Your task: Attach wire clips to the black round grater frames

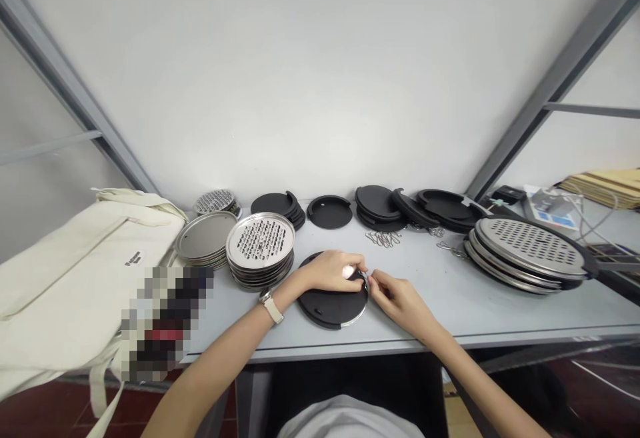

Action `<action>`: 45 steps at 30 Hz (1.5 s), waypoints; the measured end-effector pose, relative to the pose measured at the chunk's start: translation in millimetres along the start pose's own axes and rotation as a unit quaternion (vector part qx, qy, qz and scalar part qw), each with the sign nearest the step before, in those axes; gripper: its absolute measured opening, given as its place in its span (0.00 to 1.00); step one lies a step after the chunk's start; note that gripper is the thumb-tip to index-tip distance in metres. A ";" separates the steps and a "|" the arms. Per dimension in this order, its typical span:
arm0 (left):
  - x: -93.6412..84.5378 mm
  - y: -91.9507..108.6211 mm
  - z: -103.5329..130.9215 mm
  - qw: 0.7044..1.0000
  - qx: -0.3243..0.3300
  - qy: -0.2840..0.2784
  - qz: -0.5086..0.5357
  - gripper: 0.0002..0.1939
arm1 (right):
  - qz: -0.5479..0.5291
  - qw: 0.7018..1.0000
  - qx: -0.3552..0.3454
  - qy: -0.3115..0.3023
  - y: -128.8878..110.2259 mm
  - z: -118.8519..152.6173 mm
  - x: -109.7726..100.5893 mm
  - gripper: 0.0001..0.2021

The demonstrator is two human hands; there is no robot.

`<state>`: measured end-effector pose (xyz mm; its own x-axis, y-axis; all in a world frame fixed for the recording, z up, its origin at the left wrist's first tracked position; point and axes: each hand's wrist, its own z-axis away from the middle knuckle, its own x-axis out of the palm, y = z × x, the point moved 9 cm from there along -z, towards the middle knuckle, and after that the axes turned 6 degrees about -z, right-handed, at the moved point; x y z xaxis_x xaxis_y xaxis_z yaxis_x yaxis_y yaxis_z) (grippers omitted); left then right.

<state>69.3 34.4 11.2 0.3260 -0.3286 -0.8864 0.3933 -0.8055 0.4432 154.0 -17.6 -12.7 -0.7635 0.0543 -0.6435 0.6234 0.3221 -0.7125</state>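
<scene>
A round black plate (333, 301) lies on the table in front of me, a silvery metal edge showing at its lower right. My left hand (333, 273) rests across its top, fingers curled over the right rim and pressing it down. At that same rim, my right hand (400, 301) pinches a small shiny metal wire clip (365, 281), mostly hidden by the fingertips. The two hands almost touch there. Just left of the plate stands a stack of round metal graters (261, 241). Loose wire clips (383, 239) lie beyond my hands.
Black round covers (377, 202) and a single black plate (330, 213) line the wall. Plain metal discs (206, 238) are stacked at left, near a cream bag (75, 271). Perforated metal discs (530, 251) pile up at right. The table's front edge (400, 347) runs close to me.
</scene>
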 end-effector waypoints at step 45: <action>2.6 2.9 -1.1 1.000 0.012 -0.003 0.008 0.10 | -0.014 1.000 0.012 0.008 6.6 1.9 -0.3 0.16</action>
<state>72.3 31.7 10.3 0.3263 -0.3447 -0.8802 0.3676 -0.8115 0.4541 158.6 -17.3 -17.7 -0.7833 0.0603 -0.6187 0.6053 0.3010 -0.7369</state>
